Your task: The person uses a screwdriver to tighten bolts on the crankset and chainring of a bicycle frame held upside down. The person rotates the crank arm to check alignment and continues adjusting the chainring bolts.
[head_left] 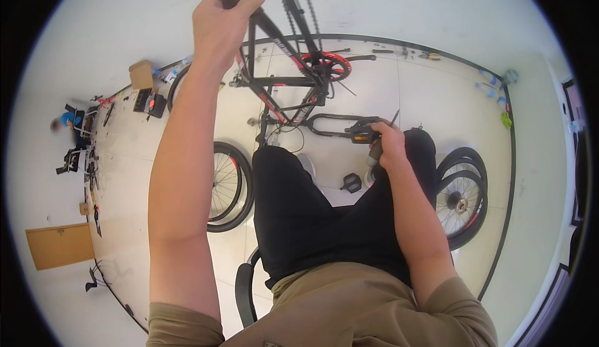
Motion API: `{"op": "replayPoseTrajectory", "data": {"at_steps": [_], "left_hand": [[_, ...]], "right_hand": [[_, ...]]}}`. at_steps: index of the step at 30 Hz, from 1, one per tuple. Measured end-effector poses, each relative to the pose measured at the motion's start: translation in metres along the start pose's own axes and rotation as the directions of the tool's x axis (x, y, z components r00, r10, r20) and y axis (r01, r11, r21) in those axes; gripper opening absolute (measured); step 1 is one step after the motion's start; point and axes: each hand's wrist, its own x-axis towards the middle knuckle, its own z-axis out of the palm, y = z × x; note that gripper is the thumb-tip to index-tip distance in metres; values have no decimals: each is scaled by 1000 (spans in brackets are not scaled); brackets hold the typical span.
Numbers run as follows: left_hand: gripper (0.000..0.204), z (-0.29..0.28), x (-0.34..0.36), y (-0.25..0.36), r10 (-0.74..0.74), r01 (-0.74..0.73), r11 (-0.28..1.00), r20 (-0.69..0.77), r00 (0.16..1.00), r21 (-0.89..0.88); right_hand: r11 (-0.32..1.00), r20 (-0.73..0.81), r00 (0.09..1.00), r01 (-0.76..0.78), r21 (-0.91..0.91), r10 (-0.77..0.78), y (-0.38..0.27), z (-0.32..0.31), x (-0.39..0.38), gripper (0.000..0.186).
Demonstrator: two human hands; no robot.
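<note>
My left hand (228,13) is closed around a black tube of the bicycle frame (273,32), held upright. The frame has red and white markings, a hanging chain and a black-and-red chainring (334,66). My right hand (387,141) is closed around a tool with a thin dark shaft and greyish handle, beside a black pedal (362,134) with an orange reflector; whether it grips the pedal too, I cannot tell. The fork (318,122) extends toward that hand. Another pedal (351,182) lies on the floor between my knees.
Loose wheels lie left (231,219) and right (462,235) of my legs. Tools (429,55), bottles (486,88), a cardboard box (138,72) and a black toolbox (148,101) line the walls. A seated person (75,122) in blue is at the far left. I sit on a chair (246,284).
</note>
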Motion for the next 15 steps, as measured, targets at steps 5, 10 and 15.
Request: {"op": "replayPoseTrajectory", "data": {"at_steps": [5, 10, 15], "left_hand": [[32, -10, 5, -11, -100, 109, 990, 93, 991, -92], [31, 11, 6, -15, -35, 30, 999, -122, 992, -43], [25, 20, 1, -22, 105, -96, 994, -314, 944, 43]], "right_hand": [[1000, -7, 1000, -4, 3, 4, 3, 4, -3, 34], [995, 37, 997, -65, 75, 62, 4, 7, -6, 32], [990, 51, 991, -127, 55, 124, 7, 15, -8, 30]]}}
